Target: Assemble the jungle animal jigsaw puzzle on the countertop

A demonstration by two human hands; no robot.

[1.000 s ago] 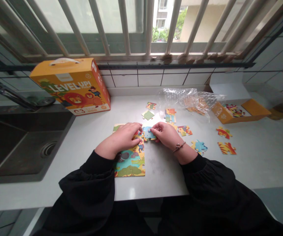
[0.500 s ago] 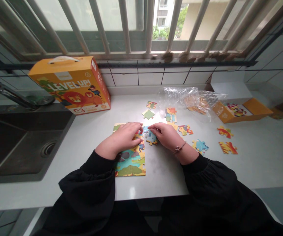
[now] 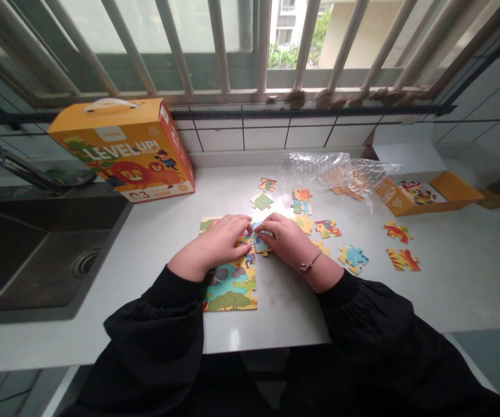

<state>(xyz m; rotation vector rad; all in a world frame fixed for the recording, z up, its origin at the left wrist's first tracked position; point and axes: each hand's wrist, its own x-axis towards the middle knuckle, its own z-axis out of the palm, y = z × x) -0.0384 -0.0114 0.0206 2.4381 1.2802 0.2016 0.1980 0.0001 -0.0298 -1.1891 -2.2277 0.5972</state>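
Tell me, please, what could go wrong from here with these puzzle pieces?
The blue piece under the right hand might be pressed crooked against the joined puzzle. The left hand, lying on that puzzle, could nudge it out of line. The right sleeve might brush away the blue-and-yellow piece beside it.

The left hand (image 3: 223,240) rests on the joined puzzle (image 3: 234,294) while the right hand (image 3: 288,240) holds a blue piece (image 3: 262,247) beside it.

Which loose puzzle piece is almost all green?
The green piece just nearer than the small red-and-green piece; other uncovered pieces show red, yellow, orange or blue.
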